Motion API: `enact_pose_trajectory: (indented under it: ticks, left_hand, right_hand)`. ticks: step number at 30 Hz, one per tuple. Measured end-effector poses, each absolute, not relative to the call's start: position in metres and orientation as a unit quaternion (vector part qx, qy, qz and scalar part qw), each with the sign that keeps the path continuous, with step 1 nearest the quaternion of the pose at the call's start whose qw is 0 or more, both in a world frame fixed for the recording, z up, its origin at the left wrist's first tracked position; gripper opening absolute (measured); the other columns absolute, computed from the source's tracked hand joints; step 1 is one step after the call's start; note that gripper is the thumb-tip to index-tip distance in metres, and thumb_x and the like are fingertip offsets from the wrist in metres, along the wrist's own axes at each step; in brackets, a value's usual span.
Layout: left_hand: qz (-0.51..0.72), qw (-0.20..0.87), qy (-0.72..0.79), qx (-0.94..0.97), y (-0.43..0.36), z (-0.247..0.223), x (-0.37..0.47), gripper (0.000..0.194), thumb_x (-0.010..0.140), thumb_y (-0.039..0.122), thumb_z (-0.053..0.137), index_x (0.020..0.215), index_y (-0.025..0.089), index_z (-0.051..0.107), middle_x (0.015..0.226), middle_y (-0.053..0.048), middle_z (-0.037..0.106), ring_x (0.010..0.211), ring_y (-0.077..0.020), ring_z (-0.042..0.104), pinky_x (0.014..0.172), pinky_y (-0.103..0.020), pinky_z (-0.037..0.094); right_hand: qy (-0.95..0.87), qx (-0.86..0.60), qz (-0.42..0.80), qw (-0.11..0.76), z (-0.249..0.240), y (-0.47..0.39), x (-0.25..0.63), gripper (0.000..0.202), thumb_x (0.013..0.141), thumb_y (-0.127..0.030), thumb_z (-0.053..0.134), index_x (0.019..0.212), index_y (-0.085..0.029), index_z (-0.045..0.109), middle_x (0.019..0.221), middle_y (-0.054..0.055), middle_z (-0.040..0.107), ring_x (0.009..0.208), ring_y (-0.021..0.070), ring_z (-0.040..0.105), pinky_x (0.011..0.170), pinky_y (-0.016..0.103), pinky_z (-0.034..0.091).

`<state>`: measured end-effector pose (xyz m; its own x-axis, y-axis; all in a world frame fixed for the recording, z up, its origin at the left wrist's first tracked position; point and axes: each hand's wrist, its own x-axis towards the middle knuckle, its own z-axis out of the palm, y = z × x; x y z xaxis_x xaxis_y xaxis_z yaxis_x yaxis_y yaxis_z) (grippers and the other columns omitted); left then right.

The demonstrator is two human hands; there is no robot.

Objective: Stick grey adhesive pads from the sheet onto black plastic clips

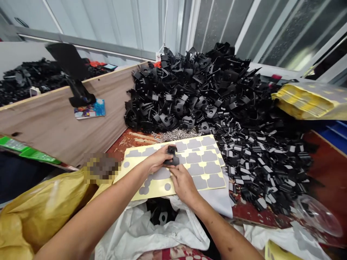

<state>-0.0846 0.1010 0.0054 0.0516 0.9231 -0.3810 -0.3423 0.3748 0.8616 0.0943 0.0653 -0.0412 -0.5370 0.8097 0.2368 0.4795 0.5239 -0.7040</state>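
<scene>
Near the centre, my left hand [159,158] is closed round a black plastic clip [173,159], with its fingers on the clip's upper left side. My right hand [183,181] pinches the clip's lower edge from below. Both hands are above a yellow sheet [157,186] that bears grey die-cut stickers [193,157]. Several sticker places along its lower left part show bare yellow backing. The fingers hide part of the clip.
A large heap of black clips [189,90] stands behind the sheet, with small metal parts [180,135] before it. Smaller black pieces [260,155] spread right. An open white sack [130,227] lies in front. A black stand [77,83] is at left.
</scene>
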Motion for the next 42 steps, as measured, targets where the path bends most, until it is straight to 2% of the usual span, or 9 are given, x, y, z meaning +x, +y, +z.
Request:
enact_pose_trajectory:
  ticks: [9, 11, 16, 19, 23, 26, 28, 33, 42]
  left_hand:
    - [0.452, 0.681, 0.487, 0.308, 0.115, -0.012, -0.089, 0.052, 0.071, 0.007, 0.076, 0.118, 0.024, 0.063, 0.098, -0.003, 0.054, 0.067, -0.0114, 0.056, 0.059, -0.039, 0.065]
    - [0.463, 0.675, 0.483, 0.31, 0.113, -0.01, -0.087, 0.053, 0.07, 0.007, 0.076, 0.118, 0.025, 0.063, 0.1, -0.003, 0.054, 0.067, -0.0115, 0.057, 0.059, -0.038, 0.065]
    - [0.512, 0.661, 0.453, 0.308, 0.09, 0.0, -0.083, 0.054, 0.073, 0.015, 0.079, 0.122, 0.027, 0.059, 0.102, -0.003, 0.056, 0.074, -0.0136, 0.06, 0.065, -0.032, 0.063]
    - [0.539, 0.646, 0.441, 0.312, 0.07, 0.002, -0.089, 0.059, 0.076, 0.025, 0.082, 0.13, 0.03, 0.057, 0.106, -0.003, 0.058, 0.081, -0.0155, 0.062, 0.072, -0.034, 0.063]
    - [0.549, 0.527, 0.525, 0.382, 0.056, -0.003, -0.107, 0.064, 0.078, 0.03, 0.078, 0.138, 0.031, 0.055, 0.129, -0.008, 0.058, 0.11, -0.0265, 0.062, 0.089, -0.042, 0.059]
    - [0.5, 0.364, 0.601, 0.506, 0.049, 0.003, -0.118, 0.059, 0.078, 0.029, 0.077, 0.135, 0.029, 0.062, 0.143, -0.01, 0.055, 0.137, -0.0325, 0.047, 0.118, -0.047, 0.036]
    - [0.468, 0.224, 0.649, 0.556, 0.04, 0.012, -0.119, 0.053, 0.076, 0.028, 0.078, 0.128, 0.027, 0.068, 0.143, -0.011, 0.055, 0.142, -0.0358, 0.042, 0.122, -0.047, 0.026]
    - [0.426, 0.121, 0.691, 0.571, -0.001, 0.024, -0.094, 0.017, 0.089, 0.037, 0.064, 0.095, 0.024, 0.074, 0.092, -0.006, 0.066, 0.081, -0.0232, 0.062, 0.083, -0.035, 0.048]
    - [0.498, 0.475, 0.619, 0.379, -0.018, -0.009, -0.06, 0.033, 0.071, 0.048, 0.078, 0.074, 0.019, 0.063, 0.059, 0.005, 0.046, 0.053, -0.0104, 0.038, 0.052, -0.024, 0.027]
  right_hand:
    - [-0.833, -0.266, 0.448, 0.185, 0.029, 0.027, 0.114, 0.022, 0.087, -0.014, 0.069, 0.1, -0.027, 0.079, 0.113, 0.004, 0.063, 0.112, 0.0217, 0.058, 0.101, 0.037, 0.047]
    - [-0.845, -0.257, 0.413, 0.221, 0.042, 0.018, 0.12, 0.031, 0.081, -0.011, 0.075, 0.107, -0.027, 0.077, 0.119, 0.004, 0.063, 0.115, 0.023, 0.056, 0.101, 0.037, 0.045]
    - [-0.784, -0.378, 0.345, 0.351, 0.036, 0.037, 0.135, 0.015, 0.085, -0.009, 0.066, 0.085, -0.024, 0.068, 0.084, 0.0, 0.068, 0.088, 0.0205, 0.06, 0.084, 0.034, 0.044]
    - [-0.775, -0.401, 0.322, 0.366, 0.031, 0.05, 0.147, 0.012, 0.087, -0.012, 0.064, 0.084, -0.023, 0.067, 0.083, 0.0, 0.069, 0.084, 0.0203, 0.061, 0.082, 0.034, 0.043]
    - [-0.771, -0.426, 0.292, 0.372, 0.026, 0.054, 0.161, 0.011, 0.087, -0.016, 0.063, 0.082, -0.024, 0.069, 0.08, 0.0, 0.07, 0.082, 0.0205, 0.061, 0.086, 0.036, 0.042]
    - [-0.741, -0.449, 0.33, 0.375, 0.017, 0.057, 0.166, 0.007, 0.084, -0.02, 0.064, 0.081, -0.023, 0.071, 0.079, 0.001, 0.069, 0.079, 0.0198, 0.06, 0.084, 0.035, 0.045]
    - [-0.704, -0.459, 0.385, 0.382, 0.009, 0.059, 0.166, 0.007, 0.082, -0.024, 0.065, 0.082, -0.021, 0.071, 0.08, 0.001, 0.069, 0.078, 0.0195, 0.06, 0.079, 0.033, 0.047]
    - [-0.64, -0.469, 0.447, 0.412, 0.0, 0.054, 0.162, 0.01, 0.08, -0.029, 0.068, 0.082, -0.019, 0.071, 0.079, 0.002, 0.067, 0.078, 0.0189, 0.059, 0.077, 0.031, 0.049]
    - [-0.653, -0.453, 0.429, 0.43, -0.008, 0.043, 0.159, 0.011, 0.078, -0.026, 0.068, 0.087, -0.021, 0.066, 0.081, 0.0, 0.063, 0.079, 0.0188, 0.061, 0.078, 0.031, 0.05]
